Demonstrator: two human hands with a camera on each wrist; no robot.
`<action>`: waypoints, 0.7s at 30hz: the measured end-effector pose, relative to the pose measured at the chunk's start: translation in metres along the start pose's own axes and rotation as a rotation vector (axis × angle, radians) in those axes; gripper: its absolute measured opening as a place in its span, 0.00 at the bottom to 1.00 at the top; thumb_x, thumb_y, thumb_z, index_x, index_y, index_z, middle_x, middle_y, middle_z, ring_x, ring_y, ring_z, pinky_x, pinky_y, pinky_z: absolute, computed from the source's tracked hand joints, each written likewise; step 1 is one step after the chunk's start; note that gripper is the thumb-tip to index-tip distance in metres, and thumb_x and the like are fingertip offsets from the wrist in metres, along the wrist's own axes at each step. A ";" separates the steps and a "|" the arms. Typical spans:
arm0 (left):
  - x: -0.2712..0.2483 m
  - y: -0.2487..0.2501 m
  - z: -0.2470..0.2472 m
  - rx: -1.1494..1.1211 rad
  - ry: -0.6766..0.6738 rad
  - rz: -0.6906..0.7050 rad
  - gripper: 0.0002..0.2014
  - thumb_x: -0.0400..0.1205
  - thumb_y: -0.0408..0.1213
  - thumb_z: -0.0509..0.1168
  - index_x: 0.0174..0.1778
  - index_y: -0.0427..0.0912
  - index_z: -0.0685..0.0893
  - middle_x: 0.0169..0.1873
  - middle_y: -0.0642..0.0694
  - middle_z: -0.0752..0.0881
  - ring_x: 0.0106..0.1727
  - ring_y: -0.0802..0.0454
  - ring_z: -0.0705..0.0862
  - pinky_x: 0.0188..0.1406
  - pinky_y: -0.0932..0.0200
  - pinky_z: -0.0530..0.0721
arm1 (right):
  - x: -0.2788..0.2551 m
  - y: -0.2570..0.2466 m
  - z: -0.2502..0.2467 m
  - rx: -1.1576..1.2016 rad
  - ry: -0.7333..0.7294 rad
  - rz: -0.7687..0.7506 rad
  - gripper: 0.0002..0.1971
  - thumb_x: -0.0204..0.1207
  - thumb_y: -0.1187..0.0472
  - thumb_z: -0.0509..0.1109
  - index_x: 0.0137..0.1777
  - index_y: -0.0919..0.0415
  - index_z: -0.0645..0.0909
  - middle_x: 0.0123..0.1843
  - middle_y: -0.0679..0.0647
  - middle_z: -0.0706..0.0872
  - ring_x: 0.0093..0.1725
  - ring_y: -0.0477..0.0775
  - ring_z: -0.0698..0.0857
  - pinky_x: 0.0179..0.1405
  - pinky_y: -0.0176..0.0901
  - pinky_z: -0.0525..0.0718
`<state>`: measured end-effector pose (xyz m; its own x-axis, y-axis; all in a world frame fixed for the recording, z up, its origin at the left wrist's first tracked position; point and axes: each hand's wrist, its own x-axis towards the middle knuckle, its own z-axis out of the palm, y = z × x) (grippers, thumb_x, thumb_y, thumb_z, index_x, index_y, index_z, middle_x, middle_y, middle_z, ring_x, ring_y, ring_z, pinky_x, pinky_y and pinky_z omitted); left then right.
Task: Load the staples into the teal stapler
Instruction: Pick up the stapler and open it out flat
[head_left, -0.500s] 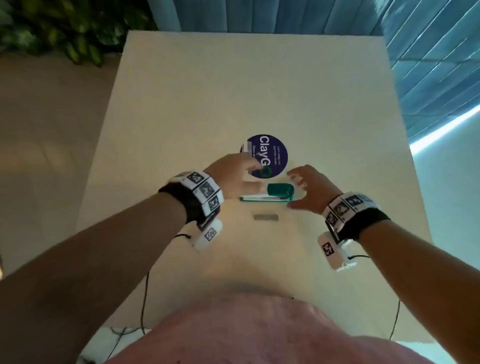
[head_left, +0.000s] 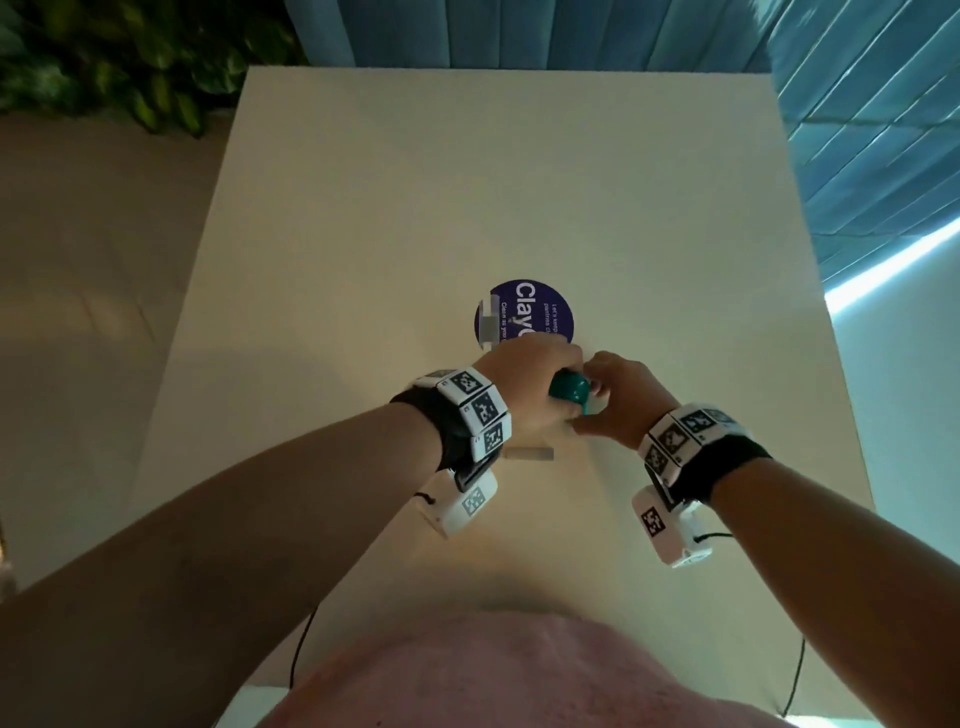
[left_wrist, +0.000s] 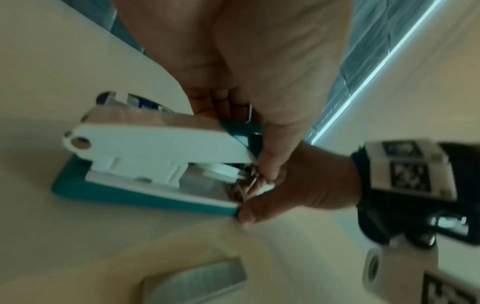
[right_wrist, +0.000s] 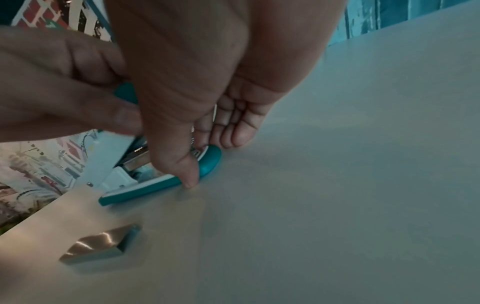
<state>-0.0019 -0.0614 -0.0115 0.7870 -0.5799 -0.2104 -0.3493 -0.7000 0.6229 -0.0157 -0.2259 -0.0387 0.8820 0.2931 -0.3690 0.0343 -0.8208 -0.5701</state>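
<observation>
The teal stapler (head_left: 569, 389) lies on the white table (head_left: 519, 182), just in front of me. My left hand (head_left: 558, 387) grips its teal top cover from above, fingers curled over it. In the left wrist view the stapler (left_wrist: 155, 139) shows its white body raised at an angle off the teal base. My right hand (right_wrist: 207, 160) pinches the front end of the teal base (right_wrist: 145, 189) between thumb and fingers. A silver strip of staples (head_left: 530, 454) lies loose on the table just nearer to me than the stapler, held by neither hand.
A round dark blue sticker (head_left: 524, 312) sits on the table just beyond the hands, with a small pale object (head_left: 488, 322) at its left edge. Green plants (head_left: 130, 62) stand past the table's far left corner. Blue slatted panels (head_left: 857, 130) run behind and to the right.
Both hands have closed in on the stapler from either side. The left hand now covers and grips its top, and the right hand pinches its front end. The staple strip has not moved.
</observation>
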 end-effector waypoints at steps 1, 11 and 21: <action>-0.003 0.000 -0.006 -0.039 0.034 0.015 0.15 0.68 0.42 0.75 0.47 0.42 0.83 0.45 0.45 0.87 0.46 0.48 0.83 0.44 0.55 0.78 | 0.000 0.001 -0.001 0.015 0.018 -0.006 0.17 0.56 0.63 0.81 0.47 0.58 0.84 0.41 0.52 0.80 0.39 0.51 0.78 0.42 0.42 0.76; -0.096 -0.060 -0.079 -0.127 0.234 -0.075 0.16 0.66 0.38 0.78 0.48 0.46 0.85 0.43 0.49 0.89 0.43 0.54 0.86 0.49 0.63 0.85 | 0.001 0.000 -0.001 0.014 0.032 -0.015 0.15 0.57 0.63 0.81 0.45 0.52 0.86 0.41 0.51 0.81 0.39 0.51 0.80 0.37 0.33 0.77; -0.118 -0.129 -0.036 -0.140 0.250 -0.310 0.15 0.66 0.33 0.77 0.47 0.45 0.87 0.41 0.44 0.88 0.41 0.55 0.84 0.45 0.56 0.83 | -0.003 -0.005 -0.003 0.034 0.031 0.009 0.17 0.59 0.65 0.81 0.49 0.52 0.86 0.43 0.54 0.83 0.43 0.55 0.82 0.47 0.48 0.85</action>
<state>-0.0318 0.1125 -0.0396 0.9493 -0.2193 -0.2254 -0.0175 -0.7523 0.6585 -0.0171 -0.2244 -0.0326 0.8962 0.2700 -0.3519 0.0106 -0.8063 -0.5914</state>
